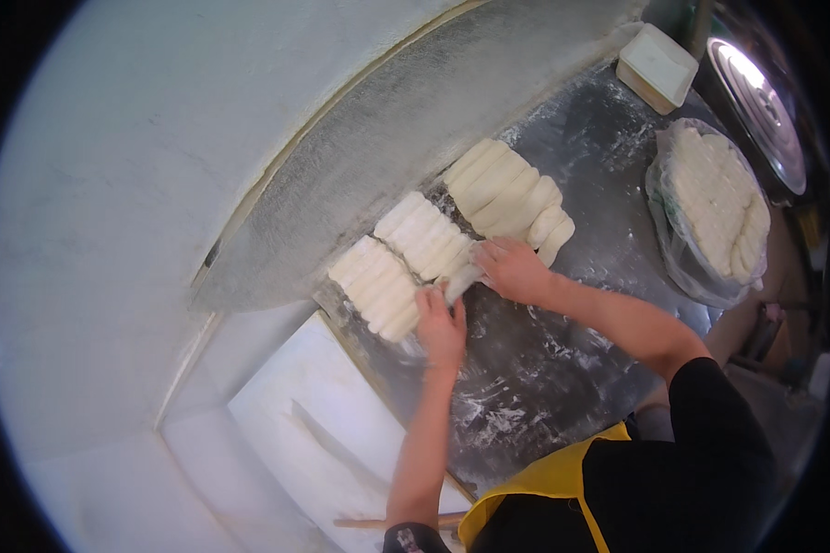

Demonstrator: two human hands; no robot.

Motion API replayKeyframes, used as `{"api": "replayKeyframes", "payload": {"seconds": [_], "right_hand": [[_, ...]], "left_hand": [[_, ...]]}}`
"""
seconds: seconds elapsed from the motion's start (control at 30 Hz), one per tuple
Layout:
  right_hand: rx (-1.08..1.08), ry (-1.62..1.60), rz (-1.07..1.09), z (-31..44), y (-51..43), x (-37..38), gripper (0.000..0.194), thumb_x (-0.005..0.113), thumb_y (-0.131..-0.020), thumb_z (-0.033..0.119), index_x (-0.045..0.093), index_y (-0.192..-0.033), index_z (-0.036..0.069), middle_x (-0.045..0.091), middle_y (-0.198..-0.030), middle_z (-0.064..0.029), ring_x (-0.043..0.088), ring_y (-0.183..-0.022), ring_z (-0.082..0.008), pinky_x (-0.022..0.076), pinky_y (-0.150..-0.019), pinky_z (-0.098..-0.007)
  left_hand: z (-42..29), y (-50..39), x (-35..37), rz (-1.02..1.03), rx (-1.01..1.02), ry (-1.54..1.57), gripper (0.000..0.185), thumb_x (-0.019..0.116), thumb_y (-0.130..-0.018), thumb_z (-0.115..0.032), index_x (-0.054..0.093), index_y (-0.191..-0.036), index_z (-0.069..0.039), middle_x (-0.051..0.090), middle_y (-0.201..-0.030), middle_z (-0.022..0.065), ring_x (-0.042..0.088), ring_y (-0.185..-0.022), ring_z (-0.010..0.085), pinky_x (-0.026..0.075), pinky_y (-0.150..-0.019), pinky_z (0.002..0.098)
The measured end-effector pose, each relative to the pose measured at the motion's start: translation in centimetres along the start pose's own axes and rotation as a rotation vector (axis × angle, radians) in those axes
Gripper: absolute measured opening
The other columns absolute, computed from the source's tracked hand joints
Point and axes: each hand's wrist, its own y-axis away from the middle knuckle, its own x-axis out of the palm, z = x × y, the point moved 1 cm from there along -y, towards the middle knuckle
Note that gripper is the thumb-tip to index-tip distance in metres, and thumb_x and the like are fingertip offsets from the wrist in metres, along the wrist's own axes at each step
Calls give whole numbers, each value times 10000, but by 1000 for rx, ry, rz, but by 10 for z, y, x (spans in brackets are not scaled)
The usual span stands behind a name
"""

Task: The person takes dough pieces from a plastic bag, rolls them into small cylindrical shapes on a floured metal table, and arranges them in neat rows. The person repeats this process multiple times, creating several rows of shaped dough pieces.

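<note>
Between my two hands is a strip of dough (463, 282), held at its two ends. My left hand (442, 325) grips the near-left end, beside a block of dough strips (375, 287) laid side by side. At the other end, my right hand (512, 268) has its fingers around the dough. The strip lies along the near edge of a middle block of dough strips (423, 235). Farther back rests a third, larger group of dough strips (494, 186), with shorter pieces (552, 225) at its right end. My fingers partly hide the held strip.
The dark worktop (526, 387) is streaked with flour. On the right stands a plastic-lined container of dough (716, 200). Behind it are a white plastic tub (657, 66) and a round metal lid (757, 114). A white board (318, 428) and a wooden stick (360, 523) lie left. A wall (180, 173) rises beyond.
</note>
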Motion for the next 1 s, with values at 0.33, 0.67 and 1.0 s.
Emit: {"api": "replayKeyframes", "payload": {"seconds": [0.33, 0.67, 1.0], "right_hand": [[71, -45, -181, -39, -127, 37, 447, 758, -946, 118, 686, -1382, 56, 693, -1398, -207, 601, -1390, -436, 494, -1171, -514], [96, -148, -220, -28, -96, 31, 407, 752, -969, 152, 680, -1353, 41, 698, -1317, -212, 645, -1277, -434, 507, -1117, -522], [504, -434, -183, 38, 251, -41, 273, 716, -1044, 168, 728, -1303, 85, 723, -1136, -171, 734, -1070, -375, 593, -920, -479]], "left_hand": [[39, -125, -16, -86, 26, -76, 384, 703, -983, -12, 645, -1361, -44, 565, -1341, 226, 671, -1123, 483, 578, -926, 544], [20, -104, -11, -150, 54, -11, 240, 698, -1052, -55, 647, -1282, -12, 585, -1299, 200, 688, -962, 383, 562, -825, 470], [-31, 151, 19, 59, -210, 413, 161, 656, -1079, -73, 763, -1183, -9, 744, -1077, 155, 732, -980, 344, 582, -839, 439]]}}
